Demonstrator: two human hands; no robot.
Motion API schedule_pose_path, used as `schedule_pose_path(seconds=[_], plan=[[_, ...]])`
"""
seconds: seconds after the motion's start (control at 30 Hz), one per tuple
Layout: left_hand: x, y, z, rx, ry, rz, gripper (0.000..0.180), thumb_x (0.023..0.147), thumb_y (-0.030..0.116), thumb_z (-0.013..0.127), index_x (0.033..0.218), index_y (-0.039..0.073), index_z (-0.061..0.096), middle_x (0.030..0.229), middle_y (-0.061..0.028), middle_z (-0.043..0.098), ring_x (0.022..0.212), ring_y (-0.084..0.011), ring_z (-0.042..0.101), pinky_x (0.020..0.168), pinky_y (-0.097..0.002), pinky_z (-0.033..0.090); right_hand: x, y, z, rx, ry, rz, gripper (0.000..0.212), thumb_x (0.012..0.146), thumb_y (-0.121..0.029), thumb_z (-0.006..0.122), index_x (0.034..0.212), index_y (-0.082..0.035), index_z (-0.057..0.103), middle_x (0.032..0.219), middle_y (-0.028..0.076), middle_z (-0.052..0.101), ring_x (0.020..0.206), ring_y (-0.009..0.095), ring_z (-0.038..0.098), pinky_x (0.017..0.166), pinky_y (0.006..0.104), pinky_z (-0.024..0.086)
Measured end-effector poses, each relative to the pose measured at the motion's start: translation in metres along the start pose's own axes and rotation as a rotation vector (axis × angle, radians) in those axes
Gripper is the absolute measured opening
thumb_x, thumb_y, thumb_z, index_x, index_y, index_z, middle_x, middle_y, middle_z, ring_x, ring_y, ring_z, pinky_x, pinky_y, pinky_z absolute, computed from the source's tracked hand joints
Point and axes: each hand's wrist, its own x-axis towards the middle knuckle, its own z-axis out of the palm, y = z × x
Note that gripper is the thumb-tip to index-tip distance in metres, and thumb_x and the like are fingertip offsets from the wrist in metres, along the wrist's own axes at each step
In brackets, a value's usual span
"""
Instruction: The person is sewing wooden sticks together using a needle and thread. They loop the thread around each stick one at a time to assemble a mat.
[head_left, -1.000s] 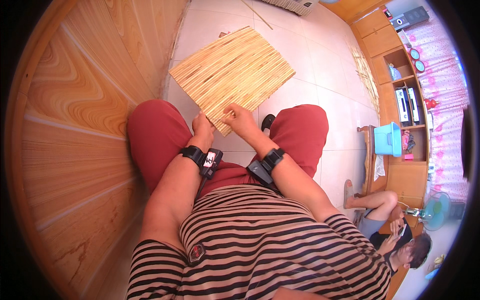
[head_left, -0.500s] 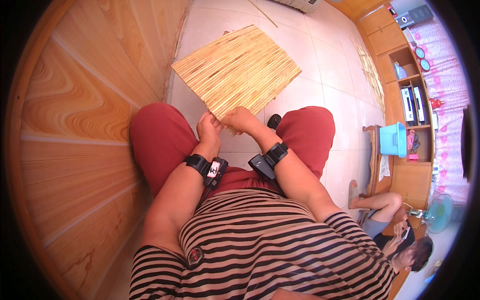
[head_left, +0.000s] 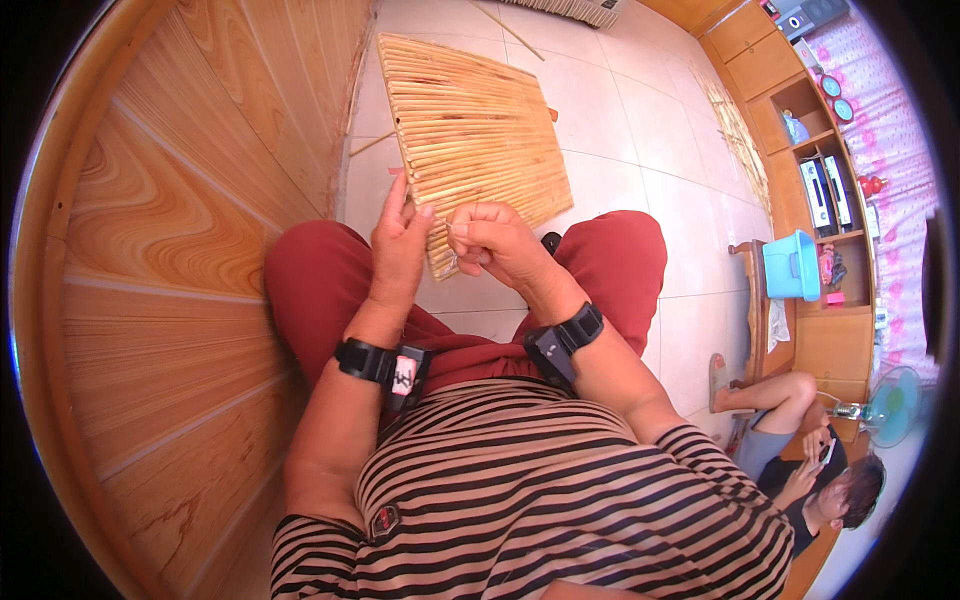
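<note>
A mat of pale yellow stalks, laid side by side, stands out ahead of my knees. Its near left edge is in my left hand, with the thumb on the stalks and the fingers along the edge. Close to the mat's near end is my right hand, its fingers curled and thumb pressed to the index finger. Whatever that pinch holds is too small to make out. Both wrists wear black strapped devices, the left one with a pale label.
A wooden panel rises close on my left. Thin sticks lie on the tiles at the right, and a single stick lies ahead. Beyond stand a blue basket, a fan and a seated person holding a phone.
The mat has turned and tilted, its far end swinging left and its stalks now running more crosswise. My left hand has moved up along its edge; my right hand has come away slightly, fingers curled.
</note>
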Motion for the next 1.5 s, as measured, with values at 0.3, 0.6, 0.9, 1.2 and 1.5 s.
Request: schedule_pose_path(seconds=[0.3, 0.6, 0.9, 1.2, 1.5], plan=[[0.003, 0.105, 0.019, 0.408, -0.147, -0.108, 0.047, 0.092, 0.001, 0.05, 0.138, -0.001, 0.041, 0.108, -0.013, 0.066, 0.094, -0.0127, 0.062, 0.082, -0.024, 0.049, -0.001, -0.02, 0.039, 0.267, -0.037, -0.616, 0.023, 0.093, -0.019, 0.057, 0.077, -0.003, 0.06, 0.072, 0.0, 0.048, 0.071, 0.011, 0.045, 0.072, 0.0286, 0.041], [-0.009, 0.057, 0.015, 1.285, -0.524, 0.253, 0.012, 0.086, 0.014, 0.057, 0.096, 0.007, 0.059, 0.082, -0.0188, 0.065, 0.077, -0.0396, 0.063, 0.063, -0.0454, 0.05, -0.016, 0.0, 0.015, 0.572, 0.027, -0.413, 0.027, 0.088, -0.016, 0.057, 0.065, -0.006, 0.047, 0.061, -0.001, 0.039, 0.054, 0.01, 0.035, 0.057, 0.0261, 0.034], [-0.047, 0.049, 0.033, 1.678, -0.285, 0.259, 0.019, 0.086, 0.027, 0.065, 0.092, 0.01, 0.06, 0.079, -0.0155, 0.066, 0.074, -0.0361, 0.065, 0.061, -0.046, 0.05, -0.029, 0.031, -0.02, 0.746, 0.199, -0.38, 0.025, 0.09, -0.016, 0.055, 0.068, -0.009, 0.046, 0.06, -0.002, 0.039, 0.054, 0.009, 0.036, 0.06, 0.0272, 0.038], [-0.036, 0.022, 0.015, 1.837, -0.132, 0.214, 0.023, 0.083, 0.031, 0.067, 0.084, 0.01, 0.058, 0.068, -0.0144, 0.065, 0.064, -0.0366, 0.064, 0.057, -0.0486, 0.049, -0.021, 0.049, -0.015, 0.787, 0.129, -0.24, 0.018, 0.085, -0.009, 0.052, 0.067, -0.01, 0.048, 0.063, -0.003, 0.044, 0.052, 0.008, 0.035, 0.057, 0.0276, 0.038], [-0.027, 0.01, 0.009, 1.754, -0.146, 0.318, 0.019, 0.078, 0.024, 0.07, 0.088, 0.012, 0.06, 0.065, -0.0157, 0.062, 0.063, -0.0394, 0.062, 0.057, -0.0488, 0.049, -0.017, 0.061, -0.02, 0.838, 0.112, -0.155, 0.019, 0.087, -0.009, 0.053, 0.068, -0.01, 0.048, 0.063, -0.002, 0.044, 0.053, 0.008, 0.037, 0.055, 0.0272, 0.038]])
